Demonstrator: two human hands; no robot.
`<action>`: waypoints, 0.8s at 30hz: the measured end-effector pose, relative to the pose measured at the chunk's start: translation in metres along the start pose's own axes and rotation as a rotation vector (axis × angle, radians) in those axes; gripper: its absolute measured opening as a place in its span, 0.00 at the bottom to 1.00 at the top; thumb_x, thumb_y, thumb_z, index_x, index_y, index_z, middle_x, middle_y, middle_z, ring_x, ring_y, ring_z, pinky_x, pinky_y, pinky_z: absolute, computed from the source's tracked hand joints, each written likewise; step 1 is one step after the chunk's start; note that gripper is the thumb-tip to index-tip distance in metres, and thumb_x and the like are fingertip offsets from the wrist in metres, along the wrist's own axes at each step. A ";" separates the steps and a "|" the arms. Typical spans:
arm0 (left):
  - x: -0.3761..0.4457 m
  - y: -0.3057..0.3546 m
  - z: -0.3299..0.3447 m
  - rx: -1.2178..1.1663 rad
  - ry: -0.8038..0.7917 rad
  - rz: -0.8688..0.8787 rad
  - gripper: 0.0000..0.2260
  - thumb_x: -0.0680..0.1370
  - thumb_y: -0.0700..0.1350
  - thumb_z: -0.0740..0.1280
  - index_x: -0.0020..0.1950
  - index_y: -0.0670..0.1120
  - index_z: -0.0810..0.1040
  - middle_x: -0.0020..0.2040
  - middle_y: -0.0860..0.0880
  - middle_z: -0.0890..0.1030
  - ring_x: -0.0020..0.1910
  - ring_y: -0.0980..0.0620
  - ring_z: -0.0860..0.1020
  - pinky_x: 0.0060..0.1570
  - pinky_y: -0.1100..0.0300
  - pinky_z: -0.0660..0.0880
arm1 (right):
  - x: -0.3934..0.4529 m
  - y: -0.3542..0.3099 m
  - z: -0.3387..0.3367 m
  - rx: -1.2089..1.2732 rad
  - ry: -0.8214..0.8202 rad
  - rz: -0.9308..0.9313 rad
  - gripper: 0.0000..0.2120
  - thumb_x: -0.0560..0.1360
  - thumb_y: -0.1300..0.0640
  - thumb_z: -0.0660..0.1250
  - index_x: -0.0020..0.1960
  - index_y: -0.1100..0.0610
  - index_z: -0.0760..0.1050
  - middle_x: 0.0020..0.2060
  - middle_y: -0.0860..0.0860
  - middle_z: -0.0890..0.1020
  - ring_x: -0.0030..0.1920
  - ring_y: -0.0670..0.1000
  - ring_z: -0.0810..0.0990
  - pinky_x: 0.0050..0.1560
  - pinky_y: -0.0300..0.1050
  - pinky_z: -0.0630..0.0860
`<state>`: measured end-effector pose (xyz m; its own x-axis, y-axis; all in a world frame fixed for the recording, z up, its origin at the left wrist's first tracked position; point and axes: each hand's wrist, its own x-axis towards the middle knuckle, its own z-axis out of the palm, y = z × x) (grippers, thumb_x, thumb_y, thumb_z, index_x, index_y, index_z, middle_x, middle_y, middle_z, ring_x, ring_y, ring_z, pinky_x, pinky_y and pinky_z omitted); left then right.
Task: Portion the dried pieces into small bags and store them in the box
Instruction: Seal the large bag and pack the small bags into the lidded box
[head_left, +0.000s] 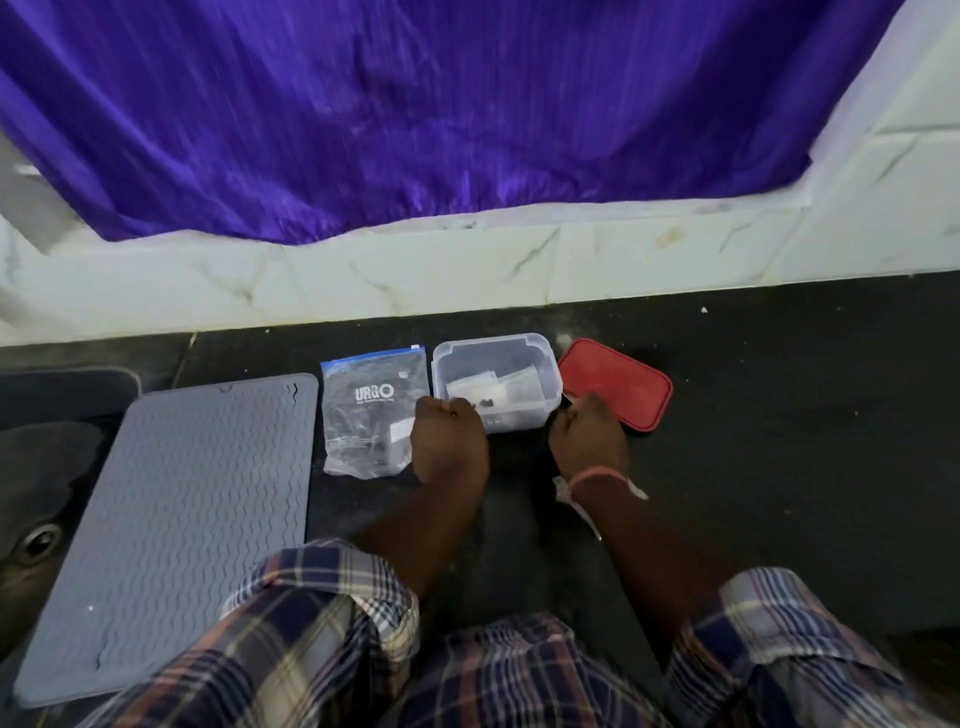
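A clear plastic box stands on the dark counter with small clear bags lying inside. My left hand is curled at the box's front left corner. Its fingertips pinch a small bag holding a few dark dried pieces over the front wall. My right hand is curled at the box's front right corner, and its fingertips are hidden from me. Left of the box lies a large zip bag printed URGO, with dark pieces inside. The red lid lies just right of the box.
A grey ribbed silicone mat covers the counter at the left, beside a sink with a drain. A white marble ledge and a purple curtain rise behind the counter. Dark counter extends to the right.
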<state>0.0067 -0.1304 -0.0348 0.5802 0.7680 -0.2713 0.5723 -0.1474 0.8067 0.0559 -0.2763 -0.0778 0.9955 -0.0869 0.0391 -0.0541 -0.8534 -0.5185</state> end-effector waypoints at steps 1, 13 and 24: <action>-0.006 -0.002 0.001 0.047 -0.037 0.005 0.15 0.81 0.52 0.61 0.60 0.43 0.78 0.58 0.41 0.83 0.58 0.38 0.81 0.58 0.48 0.77 | -0.010 0.014 0.000 -0.050 -0.028 0.039 0.09 0.77 0.56 0.62 0.52 0.61 0.75 0.47 0.59 0.81 0.48 0.59 0.80 0.46 0.50 0.75; -0.045 -0.035 0.022 0.068 -0.450 -0.285 0.19 0.77 0.53 0.66 0.63 0.45 0.79 0.61 0.43 0.82 0.57 0.41 0.82 0.61 0.49 0.79 | -0.051 0.052 -0.005 -0.198 -0.243 0.428 0.27 0.74 0.53 0.68 0.71 0.57 0.67 0.68 0.60 0.72 0.68 0.62 0.70 0.67 0.61 0.67; -0.049 -0.018 0.023 0.055 -0.352 -0.007 0.10 0.81 0.53 0.63 0.49 0.48 0.79 0.49 0.48 0.83 0.48 0.47 0.82 0.54 0.50 0.80 | -0.041 0.040 -0.027 0.708 -0.021 0.333 0.02 0.72 0.58 0.67 0.44 0.53 0.75 0.42 0.53 0.81 0.42 0.54 0.82 0.41 0.52 0.82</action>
<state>-0.0186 -0.1804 -0.0479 0.7347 0.5083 -0.4493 0.6020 -0.1832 0.7772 0.0103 -0.3207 -0.0773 0.9371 -0.2648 -0.2274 -0.2948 -0.2518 -0.9218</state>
